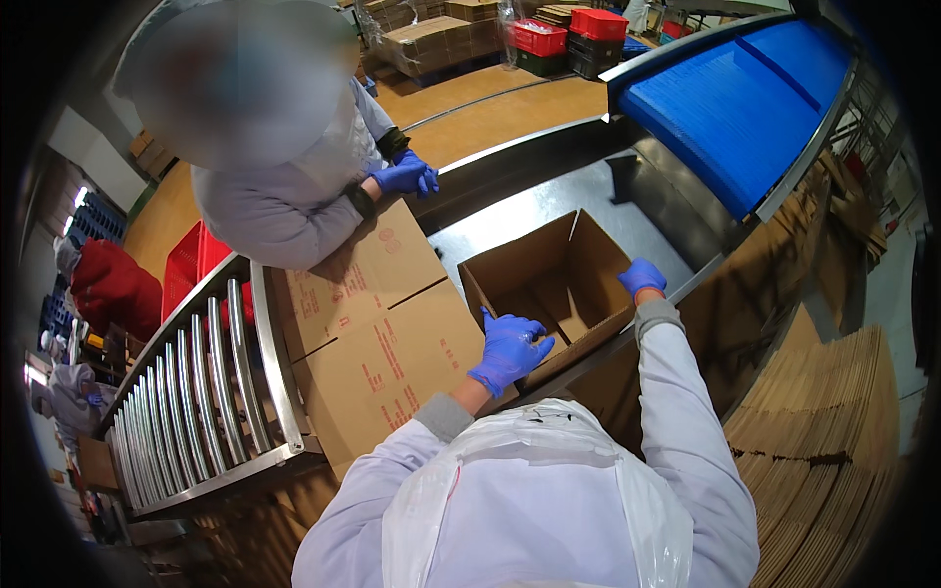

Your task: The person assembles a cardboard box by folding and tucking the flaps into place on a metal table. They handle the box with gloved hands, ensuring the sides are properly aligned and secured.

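An open-topped brown cardboard box [600, 265] stands on the metal table [470, 235] in front of me. My right hand [642, 277], in a blue glove, is closed over the box's right rim. My left hand [510, 348], also in a blue glove, reaches across the near left wall. Its thumb and bent fingers are apart, with the fingers over the inside of the box. To the left, flat brown cartons [392, 333] with red print lie side by side against the box.
A co-worker [284, 211] leans over the cartons at left, gloved hands [404, 176] together. A roller conveyor [196, 382] stands at left, a blue belt conveyor [735, 108] at far right. Stacked flat cardboard [814, 451] is at my right. Red crates [539, 37] stand behind.
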`<state>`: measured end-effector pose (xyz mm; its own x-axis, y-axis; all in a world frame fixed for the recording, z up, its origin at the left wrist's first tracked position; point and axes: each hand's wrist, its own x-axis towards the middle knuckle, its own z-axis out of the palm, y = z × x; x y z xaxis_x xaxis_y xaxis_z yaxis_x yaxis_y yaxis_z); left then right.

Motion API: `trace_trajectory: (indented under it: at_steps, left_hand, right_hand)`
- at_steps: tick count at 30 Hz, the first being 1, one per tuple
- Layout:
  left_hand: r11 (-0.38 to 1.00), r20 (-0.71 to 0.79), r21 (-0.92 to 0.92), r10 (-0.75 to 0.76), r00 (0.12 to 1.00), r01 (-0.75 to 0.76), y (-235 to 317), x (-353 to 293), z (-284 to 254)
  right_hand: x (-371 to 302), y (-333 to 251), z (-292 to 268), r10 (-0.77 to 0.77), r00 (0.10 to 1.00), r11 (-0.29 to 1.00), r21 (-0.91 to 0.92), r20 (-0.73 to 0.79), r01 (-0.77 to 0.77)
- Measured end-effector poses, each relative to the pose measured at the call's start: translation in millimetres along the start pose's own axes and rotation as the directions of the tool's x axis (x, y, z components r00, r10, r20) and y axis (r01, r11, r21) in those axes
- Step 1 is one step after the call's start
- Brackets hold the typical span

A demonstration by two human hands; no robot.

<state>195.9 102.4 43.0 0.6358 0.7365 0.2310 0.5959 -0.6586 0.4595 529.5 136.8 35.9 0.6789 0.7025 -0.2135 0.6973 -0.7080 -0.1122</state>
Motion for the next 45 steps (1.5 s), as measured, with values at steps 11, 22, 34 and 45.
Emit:
trace_trajectory:
  at_steps: [11, 22, 34, 45]
  left_hand:
    - [0.993, 0.250, 0.121, -0.047, 0.967, 0.017, 6.7, -0.2, -18.3]
    - [1.000, 0.086, -0.012, 0.012, 0.996, -0.011, -5.1, -3.6, -3.3]
    - [0.998, 0.009, -0.006, 0.064, 0.998, -0.064, -6.2, -1.2, 0.9]
    - [0.995, 0.136, 0.089, 0.038, 0.990, -0.050, -1.7, -3.4, -4.7]
  right_hand:
    - [-13.1, -4.9, 9.1, -0.057, 0.994, 0.998, -0.013, -0.095, 0.056]
    - [-17.8, -2.3, 10.4, -0.060, 0.987, 0.995, 0.065, -0.146, 0.071]
    - [-14.1, 1.3, 11.2, -0.046, 0.991, 0.998, 0.043, -0.122, 0.051]
    - [-18.7, -2.4, 9.8, -0.052, 0.988, 0.996, 0.063, -0.145, 0.062]
